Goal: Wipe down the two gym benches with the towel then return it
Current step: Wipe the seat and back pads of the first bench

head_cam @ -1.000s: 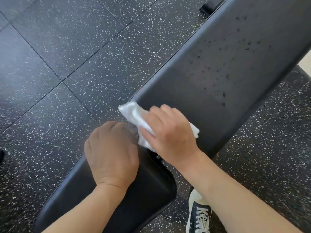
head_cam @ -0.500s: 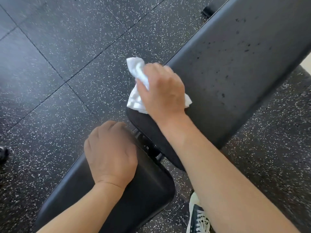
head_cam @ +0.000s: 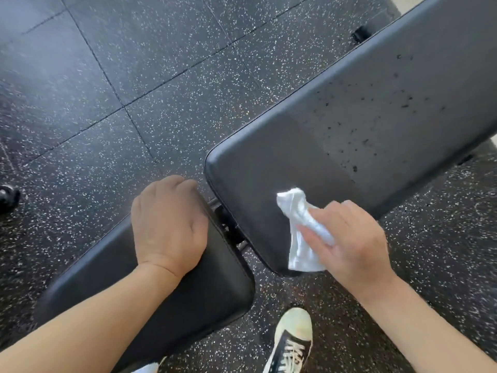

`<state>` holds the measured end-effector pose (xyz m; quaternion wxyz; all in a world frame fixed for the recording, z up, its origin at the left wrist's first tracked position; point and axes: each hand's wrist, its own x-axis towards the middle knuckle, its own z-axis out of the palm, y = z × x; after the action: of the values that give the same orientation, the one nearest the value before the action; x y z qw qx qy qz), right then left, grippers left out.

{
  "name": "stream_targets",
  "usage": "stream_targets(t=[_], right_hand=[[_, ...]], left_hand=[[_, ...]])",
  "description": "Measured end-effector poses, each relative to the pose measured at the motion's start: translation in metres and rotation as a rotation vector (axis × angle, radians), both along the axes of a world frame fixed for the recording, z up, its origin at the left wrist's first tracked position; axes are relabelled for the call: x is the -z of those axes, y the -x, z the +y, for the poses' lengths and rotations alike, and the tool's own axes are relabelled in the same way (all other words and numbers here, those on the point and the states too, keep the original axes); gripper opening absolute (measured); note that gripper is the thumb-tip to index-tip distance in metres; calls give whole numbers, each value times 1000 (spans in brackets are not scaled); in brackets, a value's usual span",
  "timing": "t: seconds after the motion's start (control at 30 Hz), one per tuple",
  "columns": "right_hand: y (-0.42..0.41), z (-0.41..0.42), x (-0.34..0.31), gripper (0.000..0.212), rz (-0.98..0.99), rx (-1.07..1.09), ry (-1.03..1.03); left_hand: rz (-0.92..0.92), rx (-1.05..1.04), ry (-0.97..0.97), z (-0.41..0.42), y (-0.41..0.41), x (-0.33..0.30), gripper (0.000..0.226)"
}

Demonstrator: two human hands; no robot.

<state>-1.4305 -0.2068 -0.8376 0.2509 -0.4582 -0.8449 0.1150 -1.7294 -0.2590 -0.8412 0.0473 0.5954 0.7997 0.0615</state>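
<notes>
1. Head view, hands: the right hand (head_cam: 347,238) grips the white towel (head_cam: 301,230), fingers curled round its bunched middle, and presses it onto the near end of the long back pad (head_cam: 349,125), at about 5 o'clock from that pad's centre; the towel's loose tail hangs over the pad's near edge; the left hand (head_cam: 169,224) rests on the far end of the seat pad (head_cam: 188,286), fingers bent over its edge, apparently bracing; it holds no cloth.

2. Head view, surfaces: dark specks lie scattered over the back pad toward 1 to 2 o'clock of the frame; the stretch next to the towel shows fewer of them; the seat pad shows no obvious marks, though whether it has been wiped cannot be told.

3. Head view, surroundings: speckled rubber floor (head_cam: 134,76) all around; one shoe (head_cam: 291,343) at 6 o'clock.

4. Judgement of progress: wiping of this bench is under way and not complete, the speckled far part remaining; a second bench is not in view, so its state is unknown; return of the towel is outstanding; the task stands early to middle.
</notes>
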Motion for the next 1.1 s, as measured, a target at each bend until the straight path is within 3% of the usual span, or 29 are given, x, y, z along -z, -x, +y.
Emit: stream_targets(t=[0.1,0.23,0.47,0.73,0.9,0.97,1.1], right_hand=[[3,23,1,20,-1,67,11],[65,56,-5,25,-27,157,30],[179,76,-16,23,-54,57,38],[106,20,-22,20,-121,-113,106],[21,14,-29,34,-259,-49,189],[17,27,-30,34,-275,-84,161],[54,79,-27,34,-237,-14,78]], left_hand=[[-5,-11,2,-1,0,-5,45],[-11,-5,9,-1,-1,-8,44],[-62,-3,40,-1,2,-9,43],[-71,97,215,0,7,-19,54],[-71,120,293,4,6,-29,65],[-100,122,282,4,7,-32,66],[-181,318,285,20,1,-37,79]])
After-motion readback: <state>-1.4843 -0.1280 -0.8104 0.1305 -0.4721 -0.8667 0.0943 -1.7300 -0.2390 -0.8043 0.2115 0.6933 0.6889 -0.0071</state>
